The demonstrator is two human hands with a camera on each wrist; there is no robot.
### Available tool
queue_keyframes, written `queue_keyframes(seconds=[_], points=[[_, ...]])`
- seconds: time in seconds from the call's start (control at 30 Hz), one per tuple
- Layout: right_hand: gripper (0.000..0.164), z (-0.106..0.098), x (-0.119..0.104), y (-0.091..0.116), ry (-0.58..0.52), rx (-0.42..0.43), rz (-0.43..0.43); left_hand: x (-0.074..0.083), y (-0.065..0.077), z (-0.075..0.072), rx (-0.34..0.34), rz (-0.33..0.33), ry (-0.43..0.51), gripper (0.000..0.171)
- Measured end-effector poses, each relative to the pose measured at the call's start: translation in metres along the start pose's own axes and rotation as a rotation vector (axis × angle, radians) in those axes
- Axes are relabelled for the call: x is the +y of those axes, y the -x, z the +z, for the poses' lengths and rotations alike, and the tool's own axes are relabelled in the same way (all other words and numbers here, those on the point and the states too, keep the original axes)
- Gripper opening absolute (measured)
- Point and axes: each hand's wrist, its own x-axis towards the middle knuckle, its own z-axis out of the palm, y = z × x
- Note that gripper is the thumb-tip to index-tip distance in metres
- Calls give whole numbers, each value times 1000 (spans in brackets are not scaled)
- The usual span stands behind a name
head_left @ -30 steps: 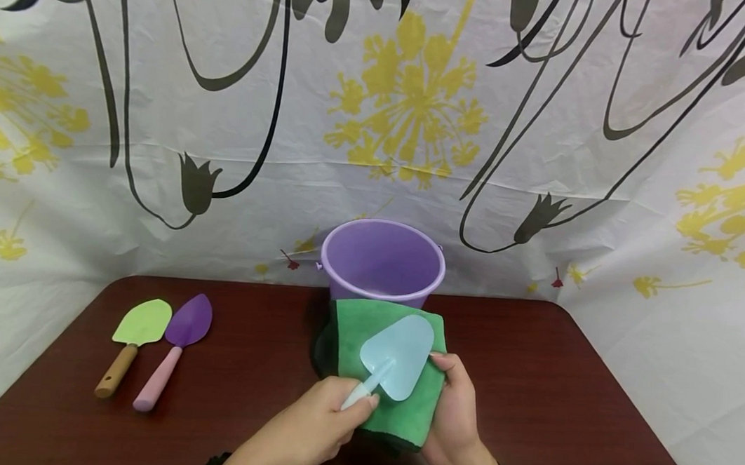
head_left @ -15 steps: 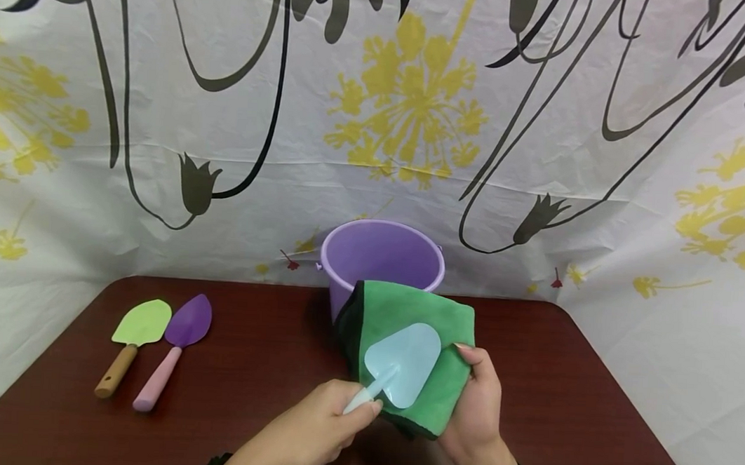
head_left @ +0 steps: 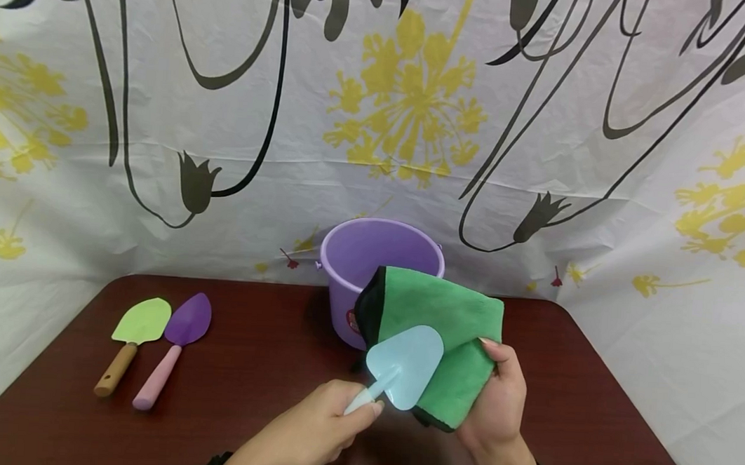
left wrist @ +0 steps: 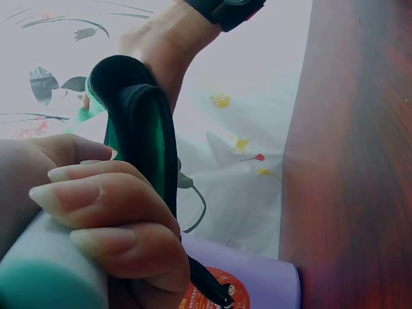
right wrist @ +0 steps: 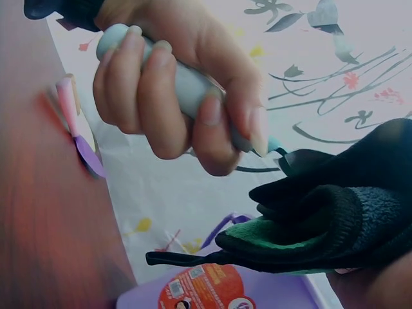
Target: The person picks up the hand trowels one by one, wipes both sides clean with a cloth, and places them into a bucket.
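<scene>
2 hands (head_left: 327, 420) (head_left: 499, 401), blue trowel (head_left: 410, 364) in left, green cloth (head_left: 441, 303) in right

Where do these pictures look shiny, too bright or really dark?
Head view: a pale shine on the table near the bottom edge; left wrist view: the patterned sheet looks washed-out white; right wrist view: the cloth looks mostly dark, with some green showing.

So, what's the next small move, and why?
Probably fold the green cloth over the blade of the blue trowel: the left hand grips its handle, the right hand holds the cloth, and in the head view the cloth shows behind the blade, leaving the near side bare.
</scene>
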Motion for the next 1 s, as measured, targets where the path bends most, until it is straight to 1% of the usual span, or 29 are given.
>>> queue_keyframes(seconds=[0.2, 0.37, 0.6, 0.77, 1.0], points=[[50, -1, 1, 0, -31, -30, 0, -1, -2, 0, 0, 0, -16, 34], [48, 1, 5, -2, -32, -42, 16, -1, -2, 0, 3, 7, -15, 36], [45, 9, 14, -2, 55, -19, 112, -1, -1, 0, 17, 23, -35, 37], [43, 13, 21, -1, 90, -13, 132, -1, -2, -1, 1, 24, -24, 37], [41, 16, 28, 1, 190, 68, 190, -1, -2, -2, -14, 21, -22, 36]])
